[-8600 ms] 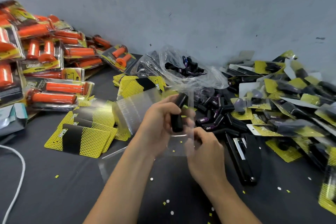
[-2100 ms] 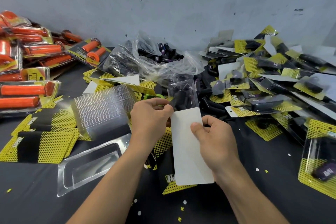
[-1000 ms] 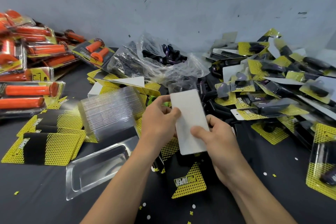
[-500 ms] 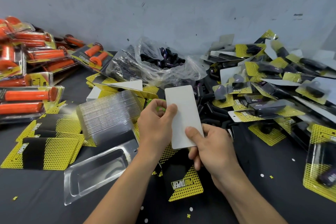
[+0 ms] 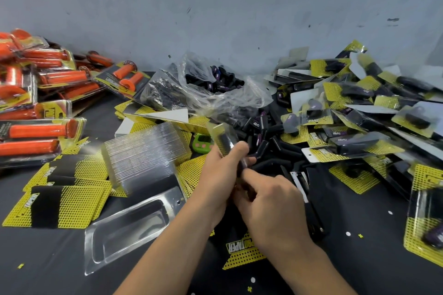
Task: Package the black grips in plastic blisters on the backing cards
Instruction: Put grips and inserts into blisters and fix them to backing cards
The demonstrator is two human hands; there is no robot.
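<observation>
In the head view, both hands meet above the middle of the black table (image 5: 48, 268). The left hand (image 5: 221, 171) grips a clear blister (image 5: 219, 132), its fingers curled round the pack and its thumb pressed on the top face. A black grip (image 5: 227, 143) sits inside the blister, which is held off the table and tilted, its far end pointing up and away. The right hand (image 5: 272, 201) is at the blister's near end, touching the left hand; its fingers are curled in and pinch that end, though blur hides exactly where the tips lie.

Under the forearms lies a yellow-and-black card (image 5: 242, 252), printed side up. Just left of the left wrist an empty blister (image 5: 129, 230) lies hollow side up, and beyond it stands a leaning stack of blisters (image 5: 143, 153). More cards (image 5: 60, 201) fan out to the left of the stack. A stapler (image 5: 302, 187) lies just right of the right hand.

Loose grips (image 5: 266, 148) are heaped just beyond the hands, with a bag (image 5: 215, 86) of more against the wall (image 5: 215, 7). Finished black packs (image 5: 359, 117) are piled on the right, orange packs (image 5: 40, 93) on the far left. A small green thing (image 5: 202, 142) lies between the stack and the held blister.
</observation>
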